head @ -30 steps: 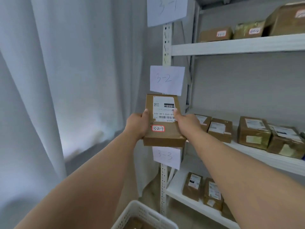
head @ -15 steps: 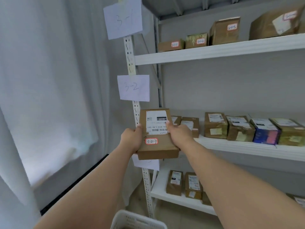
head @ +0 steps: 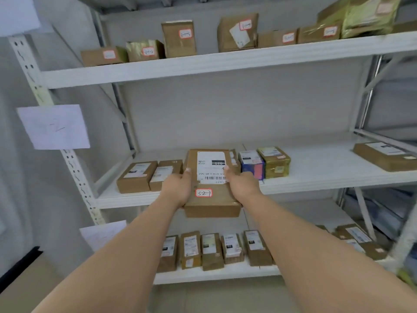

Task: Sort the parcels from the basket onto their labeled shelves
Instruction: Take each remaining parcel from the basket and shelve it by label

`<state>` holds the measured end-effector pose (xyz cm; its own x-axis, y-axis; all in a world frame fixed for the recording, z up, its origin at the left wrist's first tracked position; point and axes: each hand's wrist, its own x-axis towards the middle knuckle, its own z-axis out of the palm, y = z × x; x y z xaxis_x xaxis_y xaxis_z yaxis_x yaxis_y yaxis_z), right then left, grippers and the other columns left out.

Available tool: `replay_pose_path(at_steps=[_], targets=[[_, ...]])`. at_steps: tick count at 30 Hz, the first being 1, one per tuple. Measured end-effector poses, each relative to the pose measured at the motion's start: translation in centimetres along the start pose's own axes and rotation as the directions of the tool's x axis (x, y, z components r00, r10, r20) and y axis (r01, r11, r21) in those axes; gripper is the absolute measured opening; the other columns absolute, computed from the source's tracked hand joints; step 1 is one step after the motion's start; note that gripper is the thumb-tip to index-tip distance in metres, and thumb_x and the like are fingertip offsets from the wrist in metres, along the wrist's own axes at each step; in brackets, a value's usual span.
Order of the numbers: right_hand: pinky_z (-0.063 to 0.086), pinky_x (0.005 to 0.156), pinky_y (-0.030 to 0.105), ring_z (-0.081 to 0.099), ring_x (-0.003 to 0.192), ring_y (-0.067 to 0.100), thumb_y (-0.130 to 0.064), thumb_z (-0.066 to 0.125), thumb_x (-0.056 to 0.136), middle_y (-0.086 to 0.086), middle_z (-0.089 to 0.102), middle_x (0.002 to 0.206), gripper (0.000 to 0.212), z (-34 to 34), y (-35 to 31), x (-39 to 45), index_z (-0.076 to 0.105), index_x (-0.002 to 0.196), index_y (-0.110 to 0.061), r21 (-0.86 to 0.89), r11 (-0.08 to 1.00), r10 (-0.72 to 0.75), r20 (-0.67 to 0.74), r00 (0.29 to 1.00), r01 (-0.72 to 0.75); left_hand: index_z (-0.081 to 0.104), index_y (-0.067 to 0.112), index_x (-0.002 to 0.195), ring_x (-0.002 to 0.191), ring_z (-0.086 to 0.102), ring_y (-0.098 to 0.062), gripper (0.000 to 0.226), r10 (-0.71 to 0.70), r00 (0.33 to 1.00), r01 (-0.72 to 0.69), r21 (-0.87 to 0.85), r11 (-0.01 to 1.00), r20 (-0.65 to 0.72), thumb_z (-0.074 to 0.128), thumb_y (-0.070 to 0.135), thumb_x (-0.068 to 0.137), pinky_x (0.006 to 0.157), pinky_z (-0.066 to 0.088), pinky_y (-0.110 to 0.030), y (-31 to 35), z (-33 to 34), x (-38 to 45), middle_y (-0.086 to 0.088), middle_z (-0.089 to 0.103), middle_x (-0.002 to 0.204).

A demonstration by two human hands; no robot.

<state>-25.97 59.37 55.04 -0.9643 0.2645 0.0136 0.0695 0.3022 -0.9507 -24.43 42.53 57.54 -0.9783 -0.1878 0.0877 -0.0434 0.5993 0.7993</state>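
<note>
Compared with half a second back, the view has swung right so the rack fills the frame and the white basket has dropped out of sight, but both hands still clamp the same flat brown cardboard parcel (head: pixel 212 184): left hand (head: pixel 178 187) curled round its left edge, right hand (head: pixel 242 185) round its right edge, thumbs on top. The parcel now hangs over the front lip of the middle shelf (head: pixel 316 177), its red-edged sticker (head: pixel 203 193) facing up, near the paper sign (head: pixel 54 126) on the post. Left of the parcel sit two brown boxes (head: pixel 149 176); right of it a blue box (head: pixel 251 164) and a shiny gold-wrapped one (head: pixel 274 162), with the parcel hiding part of another box behind. Below it, the lower shelf (head: pixel 214 275) holds a row of small taped cartons; above it, the top shelf (head: pixel 225 64) holds more stickered boxes.
</note>
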Motion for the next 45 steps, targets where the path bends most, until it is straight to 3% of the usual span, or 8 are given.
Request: replay_pose_path(at_steps=[4,9,14,20,31,34,39,45], targets=[[0.039,0.078,0.028,0.052,0.09,0.026,-0.054,0.05,0.093,0.012,0.062,0.118,0.052,-6.9,3.4,3.2,0.062,0.116,-0.009,-0.013,0.998,0.057,-0.06,0.997,-0.058,0.066,-0.001,0.093,0.097,0.058,-0.033,0.057,0.022,0.998,-0.02,-0.019,1.0,0.057,0.031,0.043,0.102,0.085,0.043,-0.033,3.9,7.5,0.8,-0.018,0.063,0.102],[0.041,0.074,0.029,0.058,0.09,0.027,-0.058,0.05,0.091,0.013,0.065,0.112,0.052,-15.0,8.4,6.9,0.061,0.095,-0.008,-0.077,0.985,0.152,-0.074,0.986,-0.157,0.059,0.005,0.075,0.092,0.062,-0.035,0.052,-0.006,0.99,0.016,-0.066,0.998,0.142,0.034,0.041,0.101,0.087,0.05,-0.04,7.7,17.0,0.5,-0.021,0.065,0.094],[0.05,0.093,0.042,0.061,0.106,0.034,-0.056,0.05,0.092,0.017,0.063,0.119,0.062,-20.6,13.0,10.1,0.059,0.117,0.0,-0.045,0.965,0.256,-0.054,0.965,-0.259,0.064,-0.003,0.095,0.094,0.063,-0.037,0.054,-0.081,0.968,0.089,-0.026,0.996,0.236,0.034,0.041,0.101,0.087,0.052,-0.044,10.4,24.3,0.8,-0.023,0.067,0.1],[0.049,0.097,0.045,0.061,0.109,0.033,-0.057,0.048,0.092,0.015,0.062,0.123,0.064,-25.6,16.5,13.0,0.057,0.125,-0.003,-0.062,0.942,0.329,-0.013,0.944,-0.329,0.053,-0.001,0.123,0.088,0.063,-0.029,0.053,-0.164,0.934,0.168,0.013,0.986,0.318,0.034,0.042,0.101,0.059,0.046,-0.029,13.5,30.5,1.2,-0.018,0.063,0.11],[0.046,0.052,0.027,0.064,0.094,0.031,-0.059,0.047,0.092,0.012,0.064,0.109,0.057,-29.1,18.4,18.2,0.057,0.11,-0.006,-0.099,0.923,0.366,-0.069,0.928,-0.371,0.056,0.002,0.12,0.096,0.064,-0.03,0.054,-0.153,0.912,0.17,-0.011,0.985,0.38,0.031,0.046,0.101,0.083,0.055,-0.04,15.3,36.6,5.4,-0.016,0.066,0.106],[0.048,0.06,0.03,0.063,0.09,0.029,-0.06,0.047,0.091,0.011,0.065,0.103,0.058,-29.5,18.4,20.9,0.06,0.107,-0.005,-0.146,0.924,0.342,-0.104,0.934,-0.354,0.059,0.0,0.109,0.091,0.065,-0.03,0.055,-0.108,0.921,0.123,-0.015,0.992,0.375,0.03,0.046,0.101,0.083,0.055,-0.041,16.0,37.9,7.7,-0.018,0.068,0.101],[0.039,0.055,0.029,0.059,0.075,0.024,-0.061,0.049,0.09,0.01,0.065,0.089,0.058,-29.7,16.8,27.0,0.064,0.087,-0.005,-0.206,0.942,0.234,-0.16,0.959,-0.264,0.061,0.004,0.08,0.057,0.062,-0.016,0.059,0.085,0.935,-0.123,0.089,0.988,0.345,0.023,0.044,0.102,0.053,0.047,-0.025,17.3,38.5,12.7,-0.009,0.065,0.068],[0.043,0.062,0.031,0.059,0.069,0.022,-0.063,0.045,0.09,0.006,0.063,0.074,0.062,-28.8,16.1,34.1,0.065,0.076,-0.006,-0.38,0.897,0.161,-0.199,0.967,-0.227,0.055,0.012,0.066,0.076,0.063,-0.03,0.037,0.271,0.957,-0.29,0.242,0.926,0.108,0.039,0.027,0.095,0.064,0.05,-0.033,17.4,35.3,21.0,-0.007,0.065,0.074]])
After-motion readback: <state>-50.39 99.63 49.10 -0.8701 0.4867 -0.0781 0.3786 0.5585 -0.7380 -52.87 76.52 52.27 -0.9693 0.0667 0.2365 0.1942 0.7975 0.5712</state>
